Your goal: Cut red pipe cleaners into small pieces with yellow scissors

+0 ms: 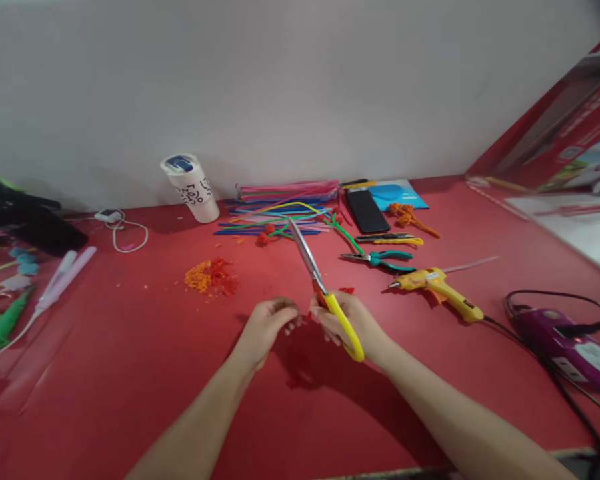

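Observation:
My right hand (pixel 347 320) is wrapped around scissors (pixel 343 320) with yellow handles, the blades angled up and away to the left. My left hand (pixel 273 323) is beside it, thumb and fingers curled together; whatever they pinch is too small to make out. A bit of red fuzz shows at the right fingertips. Below the hands, loose red scraps (pixel 295 373) lie on the red tabletop (pixel 170 387). Farther off is a pile of orange clippings (pixel 199 277) next to red clippings (pixel 223 277).
Behind the hands are colourful pipe cleaners (pixel 285 200), a white tumbler (pixel 193 190) and a black phone (pixel 367 211). To the right lie green-handled pliers (pixel 380 258), a yellow glue gun (pixel 440 291) and a purple power strip (pixel 563 340). A pink-white two-armed tool (pixel 63 280) is at left.

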Motion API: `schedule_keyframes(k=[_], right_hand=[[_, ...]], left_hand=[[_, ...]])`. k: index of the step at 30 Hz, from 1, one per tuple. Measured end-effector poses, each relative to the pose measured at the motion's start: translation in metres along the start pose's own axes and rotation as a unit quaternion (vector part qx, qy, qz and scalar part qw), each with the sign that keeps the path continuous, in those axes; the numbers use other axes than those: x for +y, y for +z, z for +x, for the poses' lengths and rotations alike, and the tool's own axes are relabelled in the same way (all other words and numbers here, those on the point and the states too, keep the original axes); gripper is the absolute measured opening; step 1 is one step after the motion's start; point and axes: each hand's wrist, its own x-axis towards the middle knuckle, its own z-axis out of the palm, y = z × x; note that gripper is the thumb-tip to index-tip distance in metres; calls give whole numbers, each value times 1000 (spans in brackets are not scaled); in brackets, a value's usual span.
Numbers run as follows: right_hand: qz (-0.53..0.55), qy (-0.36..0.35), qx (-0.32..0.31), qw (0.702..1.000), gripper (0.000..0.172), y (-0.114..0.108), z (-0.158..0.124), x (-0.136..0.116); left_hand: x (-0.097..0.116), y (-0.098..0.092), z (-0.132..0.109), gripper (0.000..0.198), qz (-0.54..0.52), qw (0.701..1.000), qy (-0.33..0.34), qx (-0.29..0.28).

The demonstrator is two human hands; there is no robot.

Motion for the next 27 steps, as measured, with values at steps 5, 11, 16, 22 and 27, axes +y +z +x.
schedule_keyframes(k=[5,11,16,22,27], right_hand=[[-52,13,54,997,10,-16,2,-2],[-380,53,94,919,16,-55,10,0],[-450,61,100,885,15,-62,15,5],[-491,78,121,859,18,-61,14,2],[-484,60,140,862,16,-59,14,5]], left_hand=[[1,-21,8,31,227,961,83,133],[-3,-37,14,9,399,886,153,180],[-4,-35,13,14,445,863,177,161],[-2,-34,11,9,423,883,153,133],[9,-25,-1,9,433,884,157,-84]])
